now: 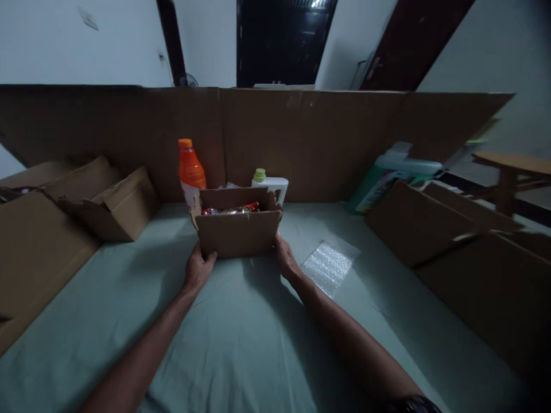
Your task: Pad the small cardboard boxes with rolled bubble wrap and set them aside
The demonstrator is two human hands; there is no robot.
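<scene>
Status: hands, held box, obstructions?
Left hand and right hand gripping open cardboard box, lower corners. Shiny wrapped items inside. Orange bottle, white bottle behind; could block forward moves.

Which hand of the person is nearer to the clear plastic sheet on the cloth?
The right hand. It holds the right side of the box, just left of the clear plastic sheet; the left hand is farther left, at the box's other side.

We hold small rectangular brown cardboard box (239, 235), open-topped, rough-cut rim, near upright, long side facing us, at or just above pale green cloth (224, 327). Inside we see shiny red-and-silver wrapped packets (251, 207), partly hidden.
</scene>
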